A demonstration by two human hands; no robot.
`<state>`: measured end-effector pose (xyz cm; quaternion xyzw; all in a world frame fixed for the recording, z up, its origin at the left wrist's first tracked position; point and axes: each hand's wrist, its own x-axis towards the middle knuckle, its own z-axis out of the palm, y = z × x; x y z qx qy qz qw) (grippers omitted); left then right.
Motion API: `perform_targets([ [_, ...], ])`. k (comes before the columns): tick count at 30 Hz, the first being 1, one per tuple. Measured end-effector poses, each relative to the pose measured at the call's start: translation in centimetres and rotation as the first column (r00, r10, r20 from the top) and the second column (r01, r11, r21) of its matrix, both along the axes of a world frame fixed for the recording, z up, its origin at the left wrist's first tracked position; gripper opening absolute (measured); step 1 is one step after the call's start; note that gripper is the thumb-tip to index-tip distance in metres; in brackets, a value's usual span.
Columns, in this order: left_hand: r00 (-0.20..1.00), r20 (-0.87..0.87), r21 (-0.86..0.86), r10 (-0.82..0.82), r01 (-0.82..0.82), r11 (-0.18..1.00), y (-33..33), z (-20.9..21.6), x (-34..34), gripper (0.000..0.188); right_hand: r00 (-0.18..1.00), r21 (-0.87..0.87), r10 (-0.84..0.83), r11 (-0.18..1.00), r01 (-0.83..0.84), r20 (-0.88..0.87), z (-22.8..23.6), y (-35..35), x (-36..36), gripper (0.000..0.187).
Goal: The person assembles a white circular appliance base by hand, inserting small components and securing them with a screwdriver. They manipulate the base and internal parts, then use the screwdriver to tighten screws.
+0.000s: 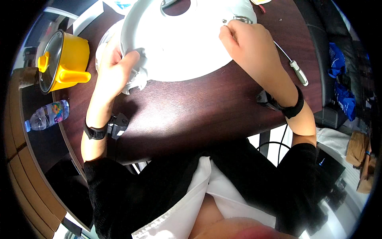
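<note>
A large white rounded plastic part (183, 51) with a round hole lies at the far side of the table, brightly lit. At its left edge, my left hand (115, 65) grips the curved rim, thumb on top and the other fingers mostly hidden. Crumpled clear plastic wrap (137, 79) hangs beside that thumb. My right hand (248, 40) is closed over the part's right side, its fingers curled beside a small metal fitting (241, 18). Whatever those fingers pinch is hidden. A screwdriver (299, 73) with a grey-green handle lies just right of my right forearm.
The dark brown table (183, 115) spans the space before me. On the left stand a yellow pot (75, 55) with a glass lid and a clear water bottle (49, 115) lying tilted. A black padded seat (332, 107) with blue bags (344, 99) borders the right side.
</note>
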<state>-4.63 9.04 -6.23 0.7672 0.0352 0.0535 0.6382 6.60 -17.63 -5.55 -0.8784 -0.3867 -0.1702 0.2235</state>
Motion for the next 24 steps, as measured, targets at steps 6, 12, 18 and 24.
perform_targets([
  [6, 1.000, 0.023, 0.045, 0.019, -0.020, 0.999, -1.4, 1.0, -0.6, 0.056, 0.977, -0.116, 0.002, 0.993, 0.023, 0.212, -0.2, 0.2, 0.3, 0.022],
  [12, 0.994, 0.109, 0.083, 0.028, -0.037, 0.996, -2.4, 0.9, -1.2, 0.061, 0.999, -0.118, 0.013, 0.993, -0.008, 0.041, -1.7, 0.5, 2.0, 0.024],
  [18, 0.998, 0.004, -0.005, 0.070, -0.070, 0.998, -2.2, 1.0, -1.2, 0.062, 0.957, 0.006, -0.003, 1.000, 0.005, -0.289, -1.1, 0.7, 1.6, 0.026],
  [24, 0.993, 0.107, 0.076, 0.045, -0.053, 0.996, -2.3, 0.8, -1.1, 0.062, 0.983, -0.194, 0.090, 0.979, -0.058, 0.162, -0.6, 0.7, 1.5, 0.022],
])
